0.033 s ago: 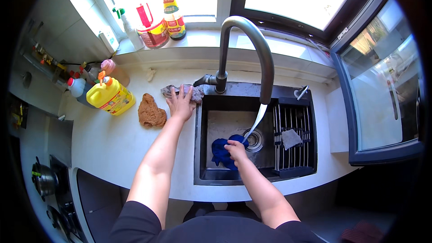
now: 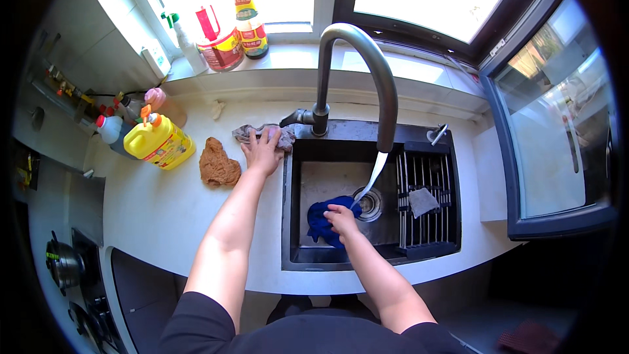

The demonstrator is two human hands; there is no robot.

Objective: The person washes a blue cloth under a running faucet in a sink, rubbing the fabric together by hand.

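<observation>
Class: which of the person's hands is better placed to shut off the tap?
Probably the left hand: it rests on the grey rag beside the tap lever, while the right hand holds the blue cloth.

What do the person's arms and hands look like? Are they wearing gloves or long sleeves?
No gloves and no long sleeves. Both the left hand and the right hand are bare, and both forearms are uncovered up past the elbows. The person wears a dark, black-looking top with short sleeves that end on the upper arms. I can see no watch, bracelet or ring on either arm, though small things would be hard to make out.
</observation>
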